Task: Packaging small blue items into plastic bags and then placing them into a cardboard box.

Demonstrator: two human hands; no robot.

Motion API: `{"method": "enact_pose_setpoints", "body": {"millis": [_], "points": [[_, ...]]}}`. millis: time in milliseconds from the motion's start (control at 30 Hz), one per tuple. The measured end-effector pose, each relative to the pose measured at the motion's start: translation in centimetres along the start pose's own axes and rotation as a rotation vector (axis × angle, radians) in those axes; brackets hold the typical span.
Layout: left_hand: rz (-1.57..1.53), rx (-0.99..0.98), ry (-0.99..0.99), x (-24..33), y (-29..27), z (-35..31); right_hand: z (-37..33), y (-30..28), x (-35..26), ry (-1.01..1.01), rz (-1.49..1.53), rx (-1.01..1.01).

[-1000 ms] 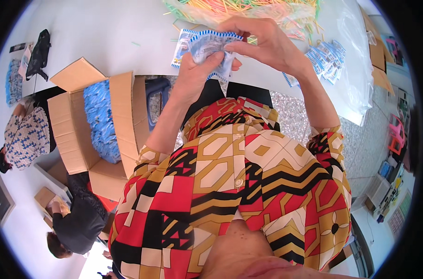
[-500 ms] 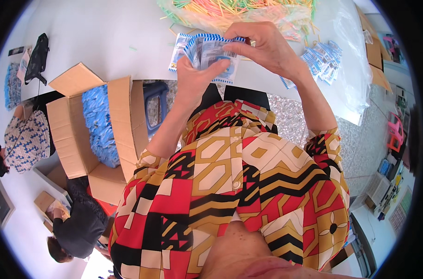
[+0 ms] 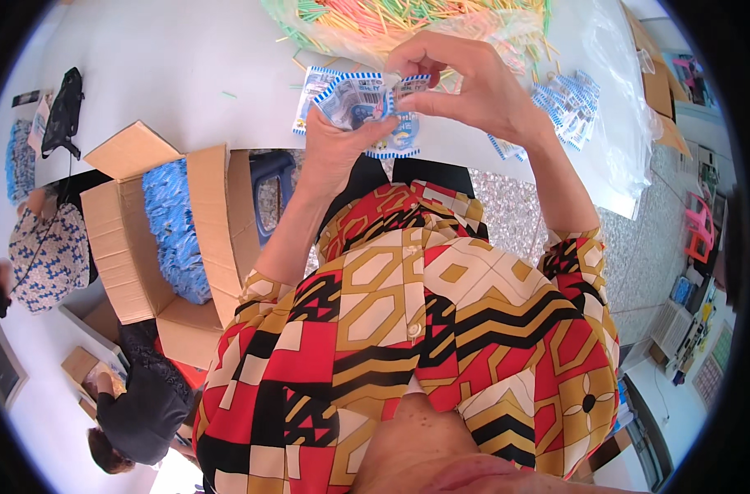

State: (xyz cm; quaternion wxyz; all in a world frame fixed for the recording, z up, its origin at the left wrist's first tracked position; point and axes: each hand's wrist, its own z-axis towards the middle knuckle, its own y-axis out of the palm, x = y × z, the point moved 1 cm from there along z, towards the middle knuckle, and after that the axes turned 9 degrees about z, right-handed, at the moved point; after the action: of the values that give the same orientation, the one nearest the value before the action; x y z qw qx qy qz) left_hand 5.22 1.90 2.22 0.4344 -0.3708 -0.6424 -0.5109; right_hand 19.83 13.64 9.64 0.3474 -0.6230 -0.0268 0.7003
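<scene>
Above the table edge, my left hand (image 3: 334, 152) grips a few small clear plastic packets (image 3: 354, 100) with blue-and-white striped edges, its thumb across their front. The packets fan apart, and the front one bends outward at its upper edge. From the right, my right hand (image 3: 486, 95) has its thumb and curled forefinger closed at the packets' right side, by the striped edge. Whatever lies between those fingertips is too small to make out. Just right of my right wrist, a loose heap of similar packets (image 3: 574, 107) lies on the table.
A clear bag of thin green, yellow and pink sticks (image 3: 441, 20) lies open at the table's far side. Left of me stands an open cardboard box (image 3: 123, 247) filled with blue packets (image 3: 175, 230), beside a blue stool (image 3: 269, 185). Two people (image 3: 53, 255) are at the left.
The front packet has swung outward and now shows more of its face. My right fingers have moved slightly left along the packets. The whole view has shifted a little.
</scene>
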Motion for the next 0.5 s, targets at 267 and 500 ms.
{"method": "enact_pose_setpoints", "body": {"millis": [267, 500], "points": [[-0.032, 0.112, 0.093, 0.0, 0.7, -0.2, -1.2, 0.4, 1.0, 0.018, 0.100, 0.146], [0.004, -0.031, 0.064, -0.5, 0.7, -0.6, -1.4, 0.1, 0.9, 0.202, 0.391, -0.005]]}}
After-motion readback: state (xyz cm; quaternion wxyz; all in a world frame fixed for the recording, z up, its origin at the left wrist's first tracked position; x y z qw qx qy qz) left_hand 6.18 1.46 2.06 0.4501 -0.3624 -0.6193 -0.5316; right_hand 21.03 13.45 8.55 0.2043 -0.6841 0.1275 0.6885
